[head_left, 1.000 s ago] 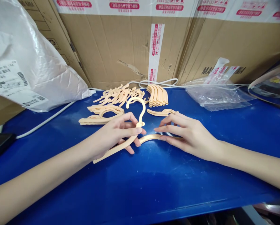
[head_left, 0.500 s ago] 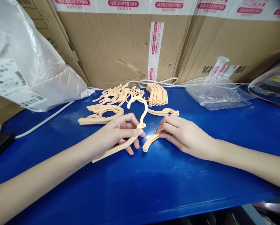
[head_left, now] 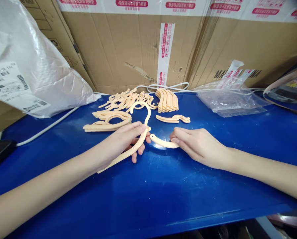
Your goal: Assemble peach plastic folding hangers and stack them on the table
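Blue table (head_left: 163,199) fills most of the view. Clock centred between the hands, 12 = away from the person. Cardboard boxes (head_left: 113,49) wall off 11 to 1, white tape with red print across the top. Puffy white bag (head_left: 51,66) at 10, labels on it, tip down on the table. Crumpled clear plastic bag (head_left: 233,101) at 2. Black object (head_left: 0,154) at 9, cut by the frame. White cable (head_left: 168,87) looped at 12, foot of the boxes.

Cream parts: folded hangers (head_left: 107,127) at 10, close to the left wrist; heap of curved pieces (head_left: 125,99) at 11, right behind the hook, clutters its outline; neat stack of arms (head_left: 167,100) just past 12; small folded piece (head_left: 167,119) at 1.

Left hand (head_left: 124,137): thumb pressed on the hanger half (head_left: 134,149) near its joint, fingers curled under, tips slightly spread past it. Right hand (head_left: 200,142): thumb and index pinch the loose arm (head_left: 163,143), other fingers folded in.

Hanger half: smooth, bowed, tail toward 8, hook (head_left: 148,114) rising from the joint, its mouth facing about 9. Loose arm: short curve, smooth face showing, small hole at its 11 o'clock end, just beside the joint, apart from it. Other end hidden in the right hand.
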The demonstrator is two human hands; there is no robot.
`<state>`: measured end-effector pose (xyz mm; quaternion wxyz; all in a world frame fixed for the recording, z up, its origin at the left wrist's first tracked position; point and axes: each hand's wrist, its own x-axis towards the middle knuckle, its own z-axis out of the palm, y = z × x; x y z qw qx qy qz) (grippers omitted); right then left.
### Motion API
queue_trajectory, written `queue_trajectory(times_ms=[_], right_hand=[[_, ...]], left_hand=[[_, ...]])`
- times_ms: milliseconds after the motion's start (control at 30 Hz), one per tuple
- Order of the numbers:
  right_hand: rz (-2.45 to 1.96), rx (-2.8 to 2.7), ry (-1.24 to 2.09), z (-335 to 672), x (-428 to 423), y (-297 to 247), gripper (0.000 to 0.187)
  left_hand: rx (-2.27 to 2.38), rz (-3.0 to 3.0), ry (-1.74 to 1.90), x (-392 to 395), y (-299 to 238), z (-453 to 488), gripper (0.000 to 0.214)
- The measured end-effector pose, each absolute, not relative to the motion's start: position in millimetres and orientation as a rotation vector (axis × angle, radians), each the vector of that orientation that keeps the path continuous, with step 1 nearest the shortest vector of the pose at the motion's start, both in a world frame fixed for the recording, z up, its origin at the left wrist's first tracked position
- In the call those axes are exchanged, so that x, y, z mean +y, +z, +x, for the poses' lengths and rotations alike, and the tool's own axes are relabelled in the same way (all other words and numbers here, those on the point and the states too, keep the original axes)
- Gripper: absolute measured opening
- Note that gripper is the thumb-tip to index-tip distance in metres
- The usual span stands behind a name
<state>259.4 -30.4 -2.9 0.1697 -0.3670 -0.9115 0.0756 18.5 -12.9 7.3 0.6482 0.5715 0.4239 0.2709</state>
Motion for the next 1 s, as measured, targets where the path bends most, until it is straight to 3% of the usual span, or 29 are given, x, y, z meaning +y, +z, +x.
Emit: queue_trajectory(times_ms=[600, 1000], right_hand=[[-0.935, -2.615, 0.260, 261.5, -28.5, -1.1, 0.039], [-0.927, -2.622, 0.184, 262.0, -28.3, -3.8, 0.027]], left_hand=[[0.980, 1.301, 0.537, -11.4, 9.1, 14.9, 0.025], [1.006, 1.188, 0.499, -13.0, 14.3, 13.6, 0.030]])
